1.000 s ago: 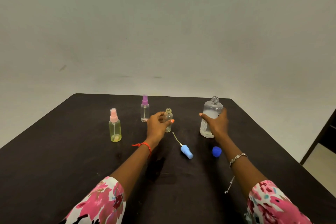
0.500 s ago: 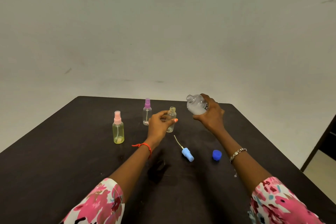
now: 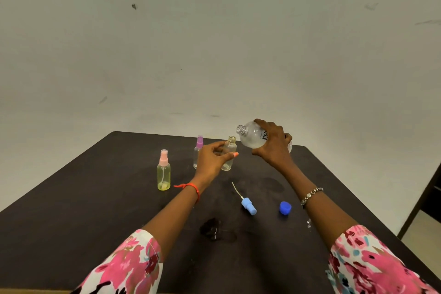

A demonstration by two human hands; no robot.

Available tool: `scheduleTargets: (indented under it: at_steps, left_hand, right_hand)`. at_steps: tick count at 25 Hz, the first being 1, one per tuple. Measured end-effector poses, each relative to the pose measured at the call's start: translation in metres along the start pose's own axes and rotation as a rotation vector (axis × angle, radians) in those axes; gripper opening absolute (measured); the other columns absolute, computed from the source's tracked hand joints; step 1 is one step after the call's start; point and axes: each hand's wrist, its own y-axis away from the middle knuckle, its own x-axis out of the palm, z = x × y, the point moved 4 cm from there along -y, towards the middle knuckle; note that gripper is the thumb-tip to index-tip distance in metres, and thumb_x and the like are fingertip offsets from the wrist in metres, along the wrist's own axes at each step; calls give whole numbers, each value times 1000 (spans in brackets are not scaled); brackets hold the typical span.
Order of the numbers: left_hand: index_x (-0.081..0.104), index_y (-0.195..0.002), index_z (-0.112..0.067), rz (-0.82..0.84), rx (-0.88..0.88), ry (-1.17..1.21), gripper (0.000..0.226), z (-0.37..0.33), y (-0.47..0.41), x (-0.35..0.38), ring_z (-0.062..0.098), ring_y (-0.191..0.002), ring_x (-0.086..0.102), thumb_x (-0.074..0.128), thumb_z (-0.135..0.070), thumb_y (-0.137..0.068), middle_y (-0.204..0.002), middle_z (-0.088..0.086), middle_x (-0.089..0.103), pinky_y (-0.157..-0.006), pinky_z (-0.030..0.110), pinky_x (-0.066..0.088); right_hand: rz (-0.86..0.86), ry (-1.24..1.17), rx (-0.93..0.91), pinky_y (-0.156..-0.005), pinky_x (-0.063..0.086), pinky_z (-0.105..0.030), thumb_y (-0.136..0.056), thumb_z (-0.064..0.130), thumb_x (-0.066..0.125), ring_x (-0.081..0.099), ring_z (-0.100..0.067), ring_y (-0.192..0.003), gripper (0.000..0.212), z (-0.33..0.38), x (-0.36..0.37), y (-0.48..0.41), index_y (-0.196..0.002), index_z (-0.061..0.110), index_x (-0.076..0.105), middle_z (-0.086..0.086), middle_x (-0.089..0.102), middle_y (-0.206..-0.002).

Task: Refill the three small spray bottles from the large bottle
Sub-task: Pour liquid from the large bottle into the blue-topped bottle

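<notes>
**Large bottle tipped over beside the open small one**

The clear large bottle, uncapped, hangs tilted in the right grip, its neck pointing to 10 o'clock. It sits at 2 o'clock of the clear small bottle, which stands upright and topless on the counter in the left grip. The purple-topped bottle stands at its 9 o'clock. The yellow pink-topped bottle stands at 8 o'clock, apart. A light-blue spray head lies at 5 o'clock, with the blue cap beyond it.

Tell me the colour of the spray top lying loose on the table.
Light blue; the loose spray top shows best in the head view.
</notes>
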Motion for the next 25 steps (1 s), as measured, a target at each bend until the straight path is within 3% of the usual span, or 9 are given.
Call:
scheduleTargets:
  at_steps: [8, 20, 25]
  left_hand:
    - [60, -119, -7, -8, 22, -46, 55, -11, 3, -10, 22, -98, 65, 78, -21, -69, -109, 14, 68, -89, 33, 53]
    - [59, -120, -6, 7, 31, -69, 53, -21, 12, -14, 14, -92, 59, 76, -18, -72, -112, 14, 66, -76, 18, 48]
    - [59, -120, -6, 2, 24, -63, 53, -23, 14, -15, 16, -95, 60, 76, -17, -72, -112, 14, 66, -81, 22, 47]
  right_hand:
    - [17, 53, -68, -92, 18, -35, -61, 14, 76, 40, -26, -117, 73, 16, -7, 0, -128, 24, 47, -6, 53, -121]
    - [9, 121, -132, -99, 20, -43, -60, 12, 76, 41, -28, -117, 74, 24, -13, 0, -127, 23, 48, -8, 53, -119]
    - [14, 143, -138, -101, 18, -45, -61, 13, 76, 40, -29, -119, 73, 25, -14, -1, -127, 24, 48, -8, 53, -121]
